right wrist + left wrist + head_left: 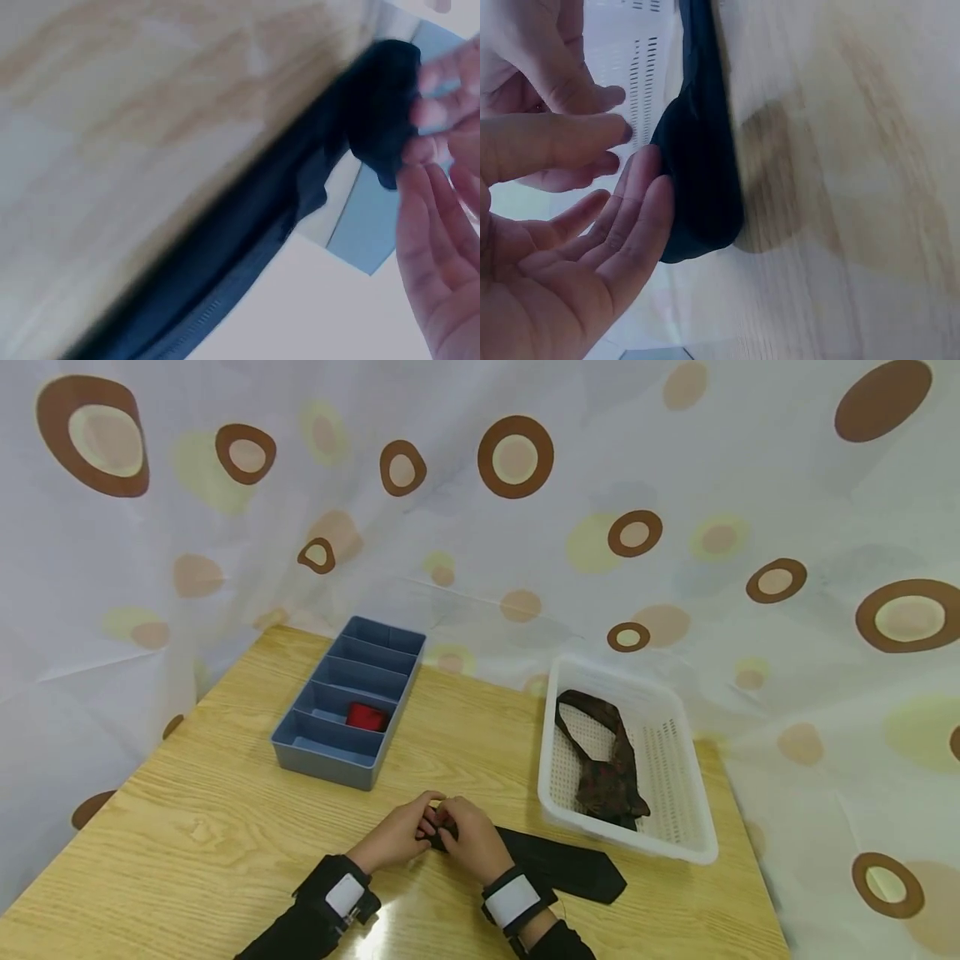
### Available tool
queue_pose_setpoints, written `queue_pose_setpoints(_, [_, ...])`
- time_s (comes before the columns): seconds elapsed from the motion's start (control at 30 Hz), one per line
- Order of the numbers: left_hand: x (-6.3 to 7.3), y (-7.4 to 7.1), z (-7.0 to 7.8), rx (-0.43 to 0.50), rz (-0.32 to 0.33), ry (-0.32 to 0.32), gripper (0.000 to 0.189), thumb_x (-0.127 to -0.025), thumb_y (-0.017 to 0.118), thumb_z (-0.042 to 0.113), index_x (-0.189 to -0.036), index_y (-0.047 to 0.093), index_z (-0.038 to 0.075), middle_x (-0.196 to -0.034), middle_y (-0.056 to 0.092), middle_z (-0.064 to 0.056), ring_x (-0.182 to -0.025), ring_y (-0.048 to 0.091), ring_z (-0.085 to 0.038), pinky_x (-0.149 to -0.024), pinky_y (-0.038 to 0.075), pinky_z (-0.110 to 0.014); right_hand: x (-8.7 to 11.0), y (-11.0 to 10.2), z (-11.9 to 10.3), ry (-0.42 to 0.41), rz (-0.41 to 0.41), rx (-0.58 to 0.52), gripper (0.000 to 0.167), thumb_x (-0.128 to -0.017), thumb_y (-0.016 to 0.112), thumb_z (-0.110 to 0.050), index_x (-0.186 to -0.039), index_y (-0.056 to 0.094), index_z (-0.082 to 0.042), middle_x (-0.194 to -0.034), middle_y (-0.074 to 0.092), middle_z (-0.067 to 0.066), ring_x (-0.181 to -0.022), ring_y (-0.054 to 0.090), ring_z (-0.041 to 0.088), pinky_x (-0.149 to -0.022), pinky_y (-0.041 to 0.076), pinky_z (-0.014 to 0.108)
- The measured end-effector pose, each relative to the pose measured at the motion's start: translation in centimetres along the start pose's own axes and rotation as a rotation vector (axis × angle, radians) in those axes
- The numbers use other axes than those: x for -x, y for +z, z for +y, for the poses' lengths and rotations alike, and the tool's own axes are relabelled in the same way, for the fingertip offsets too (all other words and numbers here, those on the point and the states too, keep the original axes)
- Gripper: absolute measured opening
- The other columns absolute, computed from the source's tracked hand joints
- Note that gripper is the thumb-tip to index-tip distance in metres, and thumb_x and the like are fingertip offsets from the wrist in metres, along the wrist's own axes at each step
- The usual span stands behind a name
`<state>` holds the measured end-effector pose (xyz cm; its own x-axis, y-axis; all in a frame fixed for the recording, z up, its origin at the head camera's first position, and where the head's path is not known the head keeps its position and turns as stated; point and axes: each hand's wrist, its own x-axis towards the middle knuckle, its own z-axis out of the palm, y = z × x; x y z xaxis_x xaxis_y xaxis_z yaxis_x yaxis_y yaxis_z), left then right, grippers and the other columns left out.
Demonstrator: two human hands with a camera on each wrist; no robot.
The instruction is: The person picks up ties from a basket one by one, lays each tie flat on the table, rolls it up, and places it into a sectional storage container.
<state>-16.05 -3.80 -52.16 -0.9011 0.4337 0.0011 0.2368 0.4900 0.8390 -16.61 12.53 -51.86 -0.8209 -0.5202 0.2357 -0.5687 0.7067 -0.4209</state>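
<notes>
A black necktie [573,867] lies on the table, its broad pointed end toward the right. Its thick knot-like end [701,172] is at the hands. My left hand [399,833] touches that end with nearly straight fingers [634,225], while its thumb stands apart from the cloth. Close beside it is my right hand [477,843], fingertips bent toward the left thumb; no cloth shows between its fingers. In the right wrist view, a zipper-like row of teeth [196,326] runs along the tie's strip. The two hands partly overlap in the head view.
A blue-grey divided box [326,764] stands at the back left, with a red folded item [366,717] in one compartment. To the right, a white perforated basket [693,777] holds a dark patterned necktie [609,781]. Patterned cloth [465,552] hangs behind the wooden table [187,835].
</notes>
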Motion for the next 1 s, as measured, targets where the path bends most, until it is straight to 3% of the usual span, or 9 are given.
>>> queue_pose_setpoints(0.07, [-0.1,0.0,0.0,0.003,-0.001,-0.010,0.062,-0.077,0.063,-0.013,-0.134,0.040,-0.002,-0.096,0.057,-0.008,-0.085,0.056,-0.017,-0.072,0.049,-0.028,0.1,0.1,0.0,-0.004,-0.040,-0.018,0.016,-0.081,0.071,-0.003,-0.095,0.064,-0.007,-0.090,0.061,0.004,-0.079,0.060,0.013,-0.068,0.050,0.020])
queue_pose_setpoints(0.13, [0.0,-0.1,-0.1,-0.009,0.051,-0.046,0.061,-0.078,0.062,-0.011,-0.134,0.039,-0.003,-0.099,0.054,-0.011,-0.086,0.054,-0.018,-0.071,0.047,-0.030,0.1,0.2,0.0,0.016,-0.068,-0.007,0.014,-0.082,0.070,-0.006,-0.095,0.065,-0.008,-0.090,0.062,0.003,-0.079,0.060,0.012,-0.068,0.050,0.019])
queue_pose_setpoints(0.27, [0.3,-0.7,-0.3,-0.044,0.133,-0.179,0.053,-0.082,0.061,-0.004,-0.131,0.042,-0.006,-0.101,0.054,-0.016,-0.087,0.055,-0.025,-0.074,0.047,-0.038,0.3,0.1,0.2,0.069,-0.084,0.010,0.007,-0.082,0.070,-0.009,-0.089,0.069,-0.009,-0.088,0.064,0.001,-0.077,0.061,0.010,-0.066,0.050,0.019])
queue_pose_setpoints(0.37, [0.4,-1.0,-0.5,-0.026,0.120,-0.228,0.044,-0.083,0.059,-0.003,-0.125,0.047,-0.008,-0.097,0.060,-0.014,-0.088,0.059,-0.025,-0.076,0.048,-0.039,0.3,-0.1,0.5,0.090,-0.096,-0.016,0.005,-0.084,0.068,-0.009,-0.088,0.071,-0.008,-0.087,0.066,0.002,-0.076,0.063,0.010,-0.066,0.050,0.020])
queue_pose_setpoints(0.53, [0.4,-1.0,-0.1,0.069,0.150,-0.191,0.040,-0.083,0.054,-0.006,-0.122,0.051,-0.003,-0.096,0.062,-0.011,-0.089,0.061,-0.022,-0.076,0.050,-0.036,0.4,-0.2,1.0,0.106,-0.116,-0.103,0.010,-0.089,0.061,-0.009,-0.097,0.067,-0.006,-0.094,0.070,0.007,-0.083,0.067,0.015,-0.071,0.053,0.024])
queue_pose_setpoints(0.67, [0.5,-0.9,1.0,0.076,0.175,-0.155,0.043,-0.083,0.054,-0.007,-0.126,0.048,-0.001,-0.097,0.061,-0.011,-0.089,0.060,-0.021,-0.076,0.050,-0.035,0.7,-0.1,1.2,0.133,-0.118,-0.109,0.012,-0.092,0.057,-0.010,-0.099,0.066,-0.006,-0.092,0.070,0.007,-0.083,0.066,0.015,-0.070,0.052,0.024])
queue_pose_setpoints(0.87, [0.4,-0.2,2.1,0.054,0.114,-0.062,0.053,-0.084,0.056,-0.007,-0.135,0.041,-0.001,-0.105,0.060,-0.013,-0.093,0.061,-0.023,-0.077,0.051,-0.034,1.3,-0.4,1.6,0.187,-0.052,0.002,0.018,-0.093,0.058,-0.017,-0.088,0.072,-0.008,-0.088,0.067,0.003,-0.085,0.058,0.017,-0.073,0.049,0.030])
queue_pose_setpoints(1.0, [-0.2,0.4,2.6,0.052,0.058,-0.026,0.057,-0.084,0.057,-0.006,-0.137,0.038,-0.001,-0.111,0.059,-0.016,-0.099,0.060,-0.027,-0.077,0.052,-0.033,1.6,-0.7,2.0,0.236,0.015,0.077,0.012,-0.088,0.064,-0.017,-0.085,0.072,-0.009,-0.086,0.062,0.002,-0.081,0.054,0.017,-0.068,0.047,0.027])
